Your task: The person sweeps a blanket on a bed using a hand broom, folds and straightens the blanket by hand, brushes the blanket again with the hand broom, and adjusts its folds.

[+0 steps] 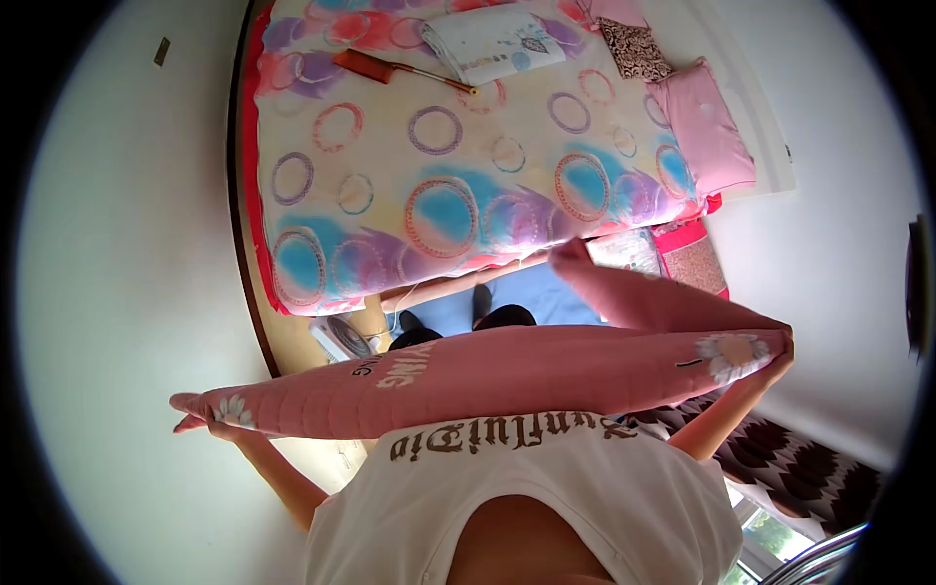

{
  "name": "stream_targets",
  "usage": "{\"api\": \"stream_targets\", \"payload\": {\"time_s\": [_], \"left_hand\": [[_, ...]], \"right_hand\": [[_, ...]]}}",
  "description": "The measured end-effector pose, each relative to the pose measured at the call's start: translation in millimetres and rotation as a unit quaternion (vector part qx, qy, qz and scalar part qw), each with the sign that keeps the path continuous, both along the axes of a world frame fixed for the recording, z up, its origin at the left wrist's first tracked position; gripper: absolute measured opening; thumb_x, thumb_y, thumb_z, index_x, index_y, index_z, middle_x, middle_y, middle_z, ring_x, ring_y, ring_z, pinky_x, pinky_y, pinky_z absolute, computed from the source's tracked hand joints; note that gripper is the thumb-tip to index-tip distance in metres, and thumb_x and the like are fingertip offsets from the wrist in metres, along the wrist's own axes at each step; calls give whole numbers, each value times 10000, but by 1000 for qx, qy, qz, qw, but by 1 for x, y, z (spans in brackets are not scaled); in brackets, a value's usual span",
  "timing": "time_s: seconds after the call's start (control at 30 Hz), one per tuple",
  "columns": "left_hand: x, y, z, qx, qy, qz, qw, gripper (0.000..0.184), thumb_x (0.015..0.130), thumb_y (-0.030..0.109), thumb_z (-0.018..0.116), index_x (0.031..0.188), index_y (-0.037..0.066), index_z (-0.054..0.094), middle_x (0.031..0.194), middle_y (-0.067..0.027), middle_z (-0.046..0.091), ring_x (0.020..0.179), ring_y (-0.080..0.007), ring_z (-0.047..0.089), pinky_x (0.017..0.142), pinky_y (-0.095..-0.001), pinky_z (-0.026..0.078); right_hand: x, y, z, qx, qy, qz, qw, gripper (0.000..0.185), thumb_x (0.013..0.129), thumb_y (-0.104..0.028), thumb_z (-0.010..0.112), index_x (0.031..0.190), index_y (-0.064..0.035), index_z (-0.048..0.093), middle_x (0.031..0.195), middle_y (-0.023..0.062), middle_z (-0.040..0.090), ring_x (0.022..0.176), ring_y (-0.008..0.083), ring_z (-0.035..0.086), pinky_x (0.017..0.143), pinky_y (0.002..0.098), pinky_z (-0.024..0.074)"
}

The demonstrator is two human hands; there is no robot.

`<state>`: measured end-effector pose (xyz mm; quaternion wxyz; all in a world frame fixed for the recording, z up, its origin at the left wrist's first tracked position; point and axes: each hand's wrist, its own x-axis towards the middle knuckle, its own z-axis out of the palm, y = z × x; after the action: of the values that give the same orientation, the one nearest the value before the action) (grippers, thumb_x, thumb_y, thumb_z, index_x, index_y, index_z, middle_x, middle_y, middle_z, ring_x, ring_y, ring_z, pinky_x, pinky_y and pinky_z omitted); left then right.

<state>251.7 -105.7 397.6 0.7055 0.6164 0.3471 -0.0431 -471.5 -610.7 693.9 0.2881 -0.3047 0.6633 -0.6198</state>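
Observation:
A pink quilted cloth (507,370) with white flowers and lettering is stretched wide across the front of my body. My left hand (222,425) grips its end at the left side of the view, where a corner pokes out past the fingers. At the right side, my right hand (783,353) is closed on the other end. From there a loose flap of the same cloth runs back toward the bed's edge. The cloth hides most of my legs.
Ahead is a bed with a patterned sheet (390,210), bearing a brush (365,66), a folded white cloth (492,44) and pink pillows (704,127). A fan (343,336) stands by the bed's near-left corner. Walls rise on both sides; a patterned curtain (780,458) hangs at lower right.

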Motion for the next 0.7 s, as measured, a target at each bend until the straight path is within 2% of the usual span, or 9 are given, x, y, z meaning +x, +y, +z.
{"api": "stream_targets", "payload": {"time_s": [0.3, 0.33, 0.37, 0.47, 0.53, 0.57, 0.6, 0.67, 0.7], "left_hand": [[46, -31, 17, 140, 17, 40, 989, 366, 972, 229, 468, 1260, 63, 623, 1214, -81, 608, 1119, -239, 587, 975, -380, 485], [55, -53, 24, 119, -4, 63, 991, 405, 940, 314, 496, 1223, 48, 608, 1184, -138, 610, 1086, -303, 605, 960, -427, 508], [74, -59, 11, 85, -22, 55, 995, 417, 905, 327, 505, 1191, 37, 593, 1178, -124, 608, 1051, -301, 617, 912, -434, 527], [211, -22, -117, 86, -33, -28, 995, 363, 893, 257, 543, 1155, 8, 576, 1111, -108, 611, 995, -277, 608, 863, -398, 520], [253, -64, -145, -58, -85, -125, 987, 57, 887, 86, 533, 926, 75, 573, 882, -73, 595, 819, -224, 596, 751, -375, 534], [311, -38, -195, -171, -61, -314, 932, 99, 889, 68, 548, 801, 108, 525, 733, -45, 553, 657, -199, 556, 632, -364, 529], [338, -66, -215, -196, -42, -314, 928, 200, 914, 104, 573, 743, 124, 471, 653, -26, 527, 550, -191, 513, 555, -370, 533], [305, -162, -180, -167, 2, -268, 949, 308, 967, 264, 599, 1022, -39, 590, 960, -169, 673, 888, -269, 665, 822, -403, 594], [324, -172, -201, -151, 16, -226, 962, 535, 996, 351, 558, 1343, -51, 486, 1265, -233, 598, 1162, -308, 601, 1007, -426, 509]], "right_hand": [[11, -121, -33, -54, 156, -176, 971, 228, 793, -244, 715, 721, -62, 598, 792, 37, 595, 710, 161, 553, 695, 338, 511], [-8, -155, -47, -64, 171, -84, 980, 193, 793, -205, 729, 769, -39, 633, 813, 46, 622, 724, 169, 575, 699, 336, 520], [-26, -190, -61, -71, 186, 8, 980, 169, 793, -166, 743, 817, -16, 669, 835, 54, 650, 738, 178, 596, 703, 334, 529], [72, -319, -85, -143, 149, -79, 975, 153, 788, -37, 743, 899, 61, 703, 924, 102, 711, 805, 184, 656, 708, 311, 550], [74, -428, -136, -213, 180, 70, 958, 83, 779, 2, 722, 834, 44, 677, 827, 87, 680, 689, 177, 616, 647, 332, 553], [121, -447, -161, -142, 108, 107, 978, 123, 810, -101, 734, 837, 12, 690, 835, 85, 685, 705, 178, 626, 644, 330, 547], [170, -464, -186, -66, 40, 137, 988, 188, 842, -203, 746, 841, -20, 704, 844, 84, 690, 722, 180, 637, 642, 328, 541], [217, -566, -293, 3, 379, 209, 902, 396, 868, -393, 729, 1056, -45, 717, 965, 84, 726, 916, 228, 664, 805, 382, 542], [256, -534, -312, 13, 104, 454, 885, 598, 929, -505, 648, 1340, -88, 527, 1116, 147, 658, 966, 239, 631, 892, 385, 522]]}}
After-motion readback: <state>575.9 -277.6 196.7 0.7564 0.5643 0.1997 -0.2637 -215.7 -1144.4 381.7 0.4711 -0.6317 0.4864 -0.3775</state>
